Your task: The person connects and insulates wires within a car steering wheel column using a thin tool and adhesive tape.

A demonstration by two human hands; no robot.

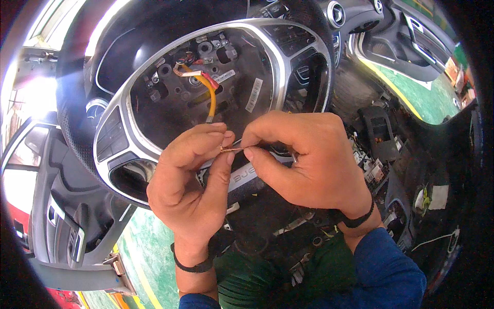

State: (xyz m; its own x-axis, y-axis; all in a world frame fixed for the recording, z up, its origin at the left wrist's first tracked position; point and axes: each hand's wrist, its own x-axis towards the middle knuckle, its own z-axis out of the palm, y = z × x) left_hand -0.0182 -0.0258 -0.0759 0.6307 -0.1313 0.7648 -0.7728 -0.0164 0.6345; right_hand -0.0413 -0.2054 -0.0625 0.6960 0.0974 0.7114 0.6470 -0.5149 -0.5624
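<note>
A thin copper-coloured wire (pixel 231 150) spans the small gap between my two hands, in front of the steering wheel (pixel 279 67). My left hand (pixel 191 188) pinches one end between thumb and fingertips. At the other end, the thumb and forefinger of my right hand (pixel 314 159) are closed on it. A yellow cable (pixel 212 100) rises from behind my left fingers to the wheel's uncovered hub (pixel 180 110), where red and white pieces sit beside it. Whether the wire joins that cable is hidden by my fingers.
An ajar car door (pixel 67 206) stands at the left, another door (pixel 406 36) at the far right. Loose parts and a dark plastic trim piece (pixel 380 131) lie to the right. Below my hands are my green-trousered legs (pixel 247 283) and several scattered metal pieces.
</note>
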